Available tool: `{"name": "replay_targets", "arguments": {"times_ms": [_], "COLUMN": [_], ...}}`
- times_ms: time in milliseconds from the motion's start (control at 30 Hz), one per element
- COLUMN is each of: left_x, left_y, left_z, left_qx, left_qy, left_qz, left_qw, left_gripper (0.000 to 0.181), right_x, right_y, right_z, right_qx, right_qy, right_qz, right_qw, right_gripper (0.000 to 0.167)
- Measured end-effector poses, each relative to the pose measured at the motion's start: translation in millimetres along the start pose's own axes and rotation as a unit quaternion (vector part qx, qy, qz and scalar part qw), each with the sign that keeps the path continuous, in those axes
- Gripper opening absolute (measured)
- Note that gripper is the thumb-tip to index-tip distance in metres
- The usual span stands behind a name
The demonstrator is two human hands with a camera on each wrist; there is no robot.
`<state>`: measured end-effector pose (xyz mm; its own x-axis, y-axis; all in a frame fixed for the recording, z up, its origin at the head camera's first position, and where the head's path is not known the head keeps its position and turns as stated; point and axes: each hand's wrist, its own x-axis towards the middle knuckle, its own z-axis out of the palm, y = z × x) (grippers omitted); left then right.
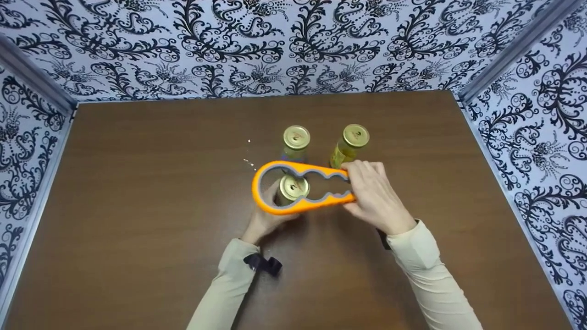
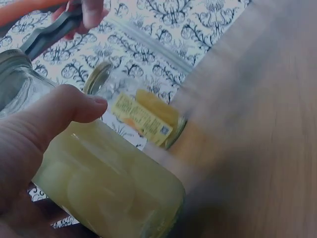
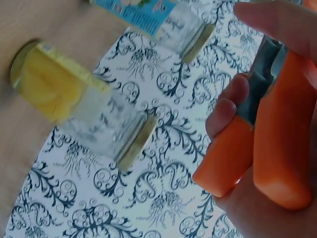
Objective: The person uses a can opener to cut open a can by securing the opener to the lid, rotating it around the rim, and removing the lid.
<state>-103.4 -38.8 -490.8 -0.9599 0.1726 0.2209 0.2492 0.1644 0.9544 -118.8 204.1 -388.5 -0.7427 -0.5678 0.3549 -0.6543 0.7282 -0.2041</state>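
Observation:
My left hand point(image 1: 266, 217) grips a glass jar point(image 2: 114, 183) with pale rounded pieces inside and a gold lid point(image 1: 294, 187). The thumb lies across the glass in the left wrist view. An orange jar opener point(image 1: 256, 185) with grey wavy inner edges is in my right hand point(image 1: 376, 197), its fingers wrapped around the two handles. From above, the lid appears inside the opener's loop; whether the two touch, I cannot tell. Just beyond the right hand stands a jar of yellow fruit point(image 3: 54, 84). A blue-labelled jar point(image 3: 143, 17) stands behind the held one.
The brown tabletop point(image 1: 137, 206) carries a few small white specks point(image 1: 249, 162) left of the jars. Black-and-white patterned panels point(image 1: 257, 55) rise at the back and both sides. A black strap point(image 1: 261, 263) sits on the left wrist.

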Motion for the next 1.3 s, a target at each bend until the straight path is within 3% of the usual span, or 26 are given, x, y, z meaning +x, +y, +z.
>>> {"name": "replay_targets", "arguments": {"times_ms": [100,233,333,433,667,900,1133,1200,1300], "left_x": [-3.1,-4.6,-3.8,-2.5,0.2,-1.2,0.4,0.8,2.1], "left_y": [3.7,6.1,6.9,8.1,10.4,12.2,11.9,12.5,14.0], "left_z": [4.8,9.4,10.9,12.1,13.1,14.7,18.5,18.5,17.4], "left_qx": [-0.018,0.009,0.066,0.093,0.093,0.122,0.016,0.002,0.014], "left_qy": [-0.016,-0.016,-0.005,0.008,0.022,0.032,0.012,0.007,0.001], "left_qz": [-0.035,-0.046,-0.037,-0.021,0.016,0.011,0.009,0.010,0.014], "left_qw": [0.9991,0.9988,0.9971,0.9954,0.9953,0.9920,0.9998,0.9999,0.9998], "left_gripper": [0.078,0.080,0.079,0.070,0.054,0.057,0.058,0.060,0.059], "right_x": [4.4,8.0,8.5,7.0,5.2,6.2,8.4,9.2,10.4], "right_y": [-4,-7,-8,-9,-12,-16,-18,-18,-17], "right_z": [4,7,8,9,11,17,25,26,27], "right_qx": [-0.004,-0.009,-0.011,-0.017,-0.071,-0.114,-0.161,-0.175,-0.187], "right_qy": [0.001,0.004,-0.005,-0.021,-0.034,-0.010,0.032,0.041,0.048], "right_qz": [-0.006,-0.010,-0.007,-0.004,-0.013,0.001,-0.001,-0.007,-0.015], "right_qw": [1.0000,0.9999,0.9999,0.9996,0.9968,0.9934,0.9865,0.9837,0.9811], "right_gripper": [0.054,0.052,0.055,0.058,0.061,0.062,0.048,0.038,0.025]}}
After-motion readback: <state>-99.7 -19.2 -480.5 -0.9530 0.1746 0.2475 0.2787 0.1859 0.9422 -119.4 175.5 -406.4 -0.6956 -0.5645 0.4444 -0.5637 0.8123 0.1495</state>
